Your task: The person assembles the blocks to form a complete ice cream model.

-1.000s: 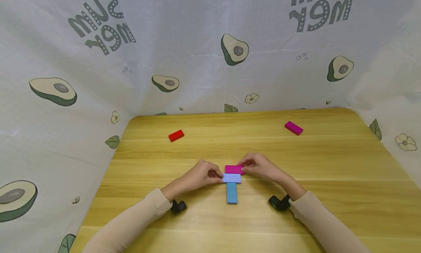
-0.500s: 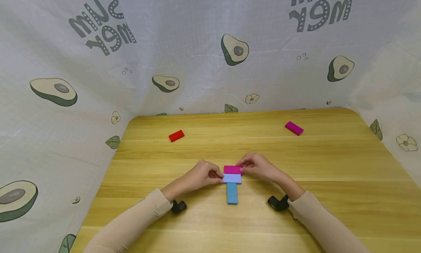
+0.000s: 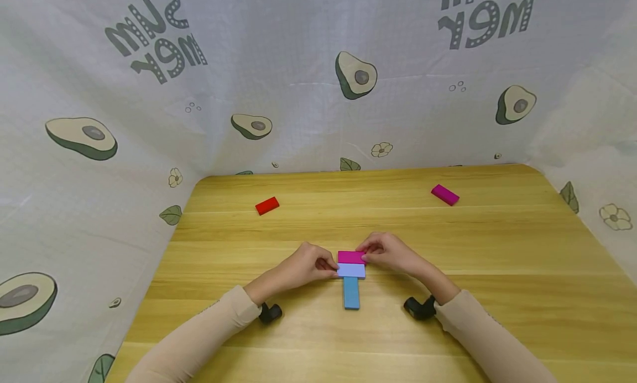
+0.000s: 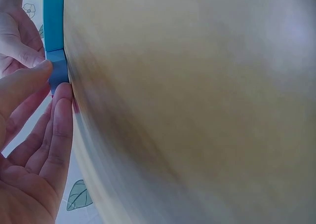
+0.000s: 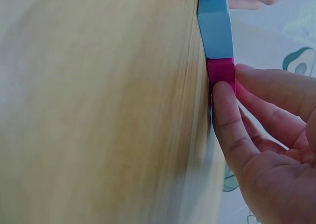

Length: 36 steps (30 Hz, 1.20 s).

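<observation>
Three flat rectangular blocks lie together on the table in the head view. A blue block [image 3: 351, 293] points toward the person, and a lavender block [image 3: 351, 270] lies crosswise at its far end. Beyond that, a magenta block [image 3: 350, 257] sits side by side with the lavender one, nearly lined up with it. My left hand [image 3: 311, 264] pinches the left end of the lavender block, thumb and fingertips [image 4: 63, 92] on either side in the left wrist view. With my right hand [image 3: 390, 252] I pinch the right end of the magenta block.
A red block [image 3: 267, 205] lies at the back left of the wooden table [image 3: 318, 344], and a purple block [image 3: 445, 195] at the back right. A white curtain [image 3: 298, 57] printed with avocados hangs behind and beside the table.
The magenta block has slid slightly left along the lavender block, with the right hand moving along. The left hand and the lavender block have stayed in place.
</observation>
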Motion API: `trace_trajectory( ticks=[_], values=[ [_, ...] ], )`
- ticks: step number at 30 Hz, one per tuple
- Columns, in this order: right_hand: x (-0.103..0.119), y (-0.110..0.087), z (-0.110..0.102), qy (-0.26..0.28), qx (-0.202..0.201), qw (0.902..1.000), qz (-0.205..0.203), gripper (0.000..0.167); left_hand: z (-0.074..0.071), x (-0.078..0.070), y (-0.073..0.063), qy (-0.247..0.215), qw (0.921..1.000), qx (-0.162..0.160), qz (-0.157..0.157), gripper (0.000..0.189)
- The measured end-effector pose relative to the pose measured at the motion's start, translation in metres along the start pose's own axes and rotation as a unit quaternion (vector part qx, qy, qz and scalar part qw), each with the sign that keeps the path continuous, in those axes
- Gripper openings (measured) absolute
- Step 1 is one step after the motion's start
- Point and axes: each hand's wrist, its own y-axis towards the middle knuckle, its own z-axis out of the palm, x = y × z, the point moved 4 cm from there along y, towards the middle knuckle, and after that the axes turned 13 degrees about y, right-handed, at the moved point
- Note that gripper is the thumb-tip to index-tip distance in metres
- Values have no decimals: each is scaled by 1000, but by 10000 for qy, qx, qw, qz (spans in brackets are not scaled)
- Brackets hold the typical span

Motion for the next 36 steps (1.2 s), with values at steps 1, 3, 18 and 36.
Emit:
trace_trajectory(
  ticks=[1, 3, 18, 36],
  values=[
    [0, 0, 0, -7, -7, 10000, 6, 14, 0, 0, 0, 2, 10000, -1, -1, 5],
    [0, 1, 0, 0, 5, 10000, -14, 15, 0, 0, 0, 12, 10000, -1, -5, 5],
    [0, 0, 0, -23, -34, 10000, 90, 15, 0, -1, 0, 35, 10000, 20, -5, 6],
    [4, 1, 2, 18, -39, 10000, 38, 16, -1, -1, 0, 41, 9999, 57, -98, 6]
  ],
)
